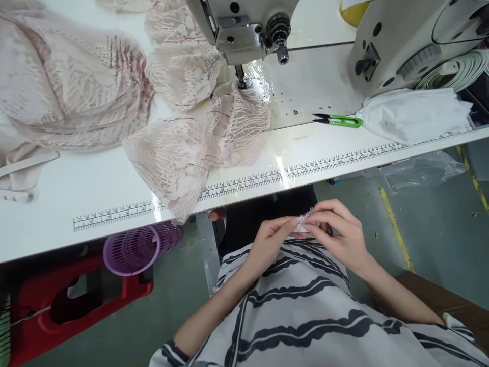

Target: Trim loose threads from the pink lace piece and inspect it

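Observation:
Above my lap, a small scrap of pale lacy fabric (302, 224) is pinched between both hands. My left hand (272, 237) grips its left side with thumb and fingers closed. From the right, my right hand (338, 229) pinches the same scrap; part of the scrap is hidden by the fingers. Beyond them on the sewing table, a pale pink lace piece (240, 125) lies under the presser foot (240, 76) of the sewing machine (248, 30). More lace (168, 163) joins it on the left and hangs slightly over the table edge.
A heap of pink lace (76, 81) covers the table's left. Green thread snips (344, 121) lie right of the needle, beside a white cloth (416, 114). A printed ruler (267, 178) runs along the front edge. Below stand a purple basket (132, 250) and a red plastic object (87, 300).

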Demonstrator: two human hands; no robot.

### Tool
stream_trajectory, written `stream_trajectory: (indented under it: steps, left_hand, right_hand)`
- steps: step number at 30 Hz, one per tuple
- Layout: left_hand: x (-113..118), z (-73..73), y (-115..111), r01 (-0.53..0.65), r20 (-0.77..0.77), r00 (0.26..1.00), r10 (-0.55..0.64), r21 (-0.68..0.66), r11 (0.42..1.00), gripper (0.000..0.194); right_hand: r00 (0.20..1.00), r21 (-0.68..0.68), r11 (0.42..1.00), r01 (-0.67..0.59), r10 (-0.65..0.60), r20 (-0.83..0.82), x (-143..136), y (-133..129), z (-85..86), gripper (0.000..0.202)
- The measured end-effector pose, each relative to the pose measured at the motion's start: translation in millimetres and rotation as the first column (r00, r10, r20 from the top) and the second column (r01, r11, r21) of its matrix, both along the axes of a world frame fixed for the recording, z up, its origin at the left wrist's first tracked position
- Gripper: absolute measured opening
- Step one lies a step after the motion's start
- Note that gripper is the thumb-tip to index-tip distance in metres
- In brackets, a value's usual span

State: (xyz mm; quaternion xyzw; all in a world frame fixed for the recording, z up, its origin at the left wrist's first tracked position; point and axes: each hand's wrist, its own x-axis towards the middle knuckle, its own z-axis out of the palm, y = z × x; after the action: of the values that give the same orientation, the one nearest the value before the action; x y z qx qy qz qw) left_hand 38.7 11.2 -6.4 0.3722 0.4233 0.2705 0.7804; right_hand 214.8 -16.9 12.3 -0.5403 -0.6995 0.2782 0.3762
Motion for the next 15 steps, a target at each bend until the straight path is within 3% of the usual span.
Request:
stream_trajectory:
  steps: [7,10,15]
  left_hand:
    - [-5,-4.3,-4,0.085,-0.147,0.987,-0.06,0.172,0.981,0.033]
    - [-5,-5.5,-5,0.12,-0.168,0.982,-0.085,0.212,0.97,0.032]
    - [-4,-5.4,-4,0.066,-0.117,0.992,-0.051,0.132,0.989,0.032]
  right_hand:
    - [0.993,-0.183,0.981,-0.066,0.083,0.087,6,7,-8.6,0.011]
    - [0.994,-0.265,0.96,-0.087,0.1,0.035,6,7,-5.4,0.012]
    - [0.994,-0.216,0.972,0.09,-0.1,-0.036,17,10,-3.7,0.012]
